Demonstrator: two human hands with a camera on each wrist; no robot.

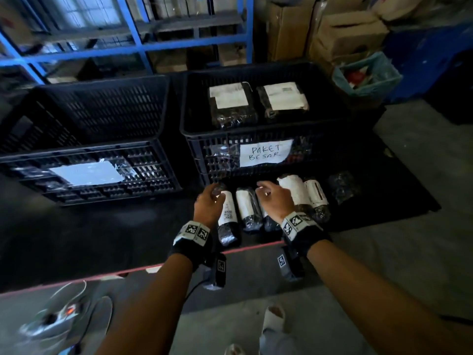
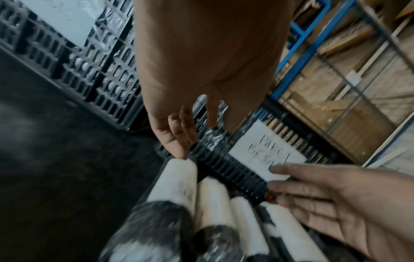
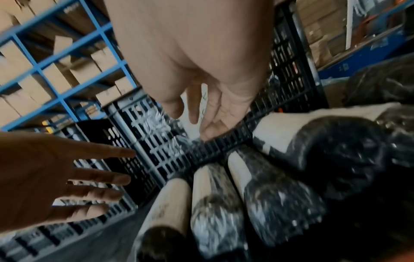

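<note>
Both hands over the parcel row, nothing gripped
Left hand fingers loosely apart over the far end of the leftmost rolled parcel, tip possibly touching it, too blurred to confirm. Right hand fingers spread above the next parcels just right of it. Parcels lie side by side on the desk; labelled crate just beyond the fingertips

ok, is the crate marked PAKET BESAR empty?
No, the crate holds two black-wrapped parcels with white labels, lying side by side.
</note>
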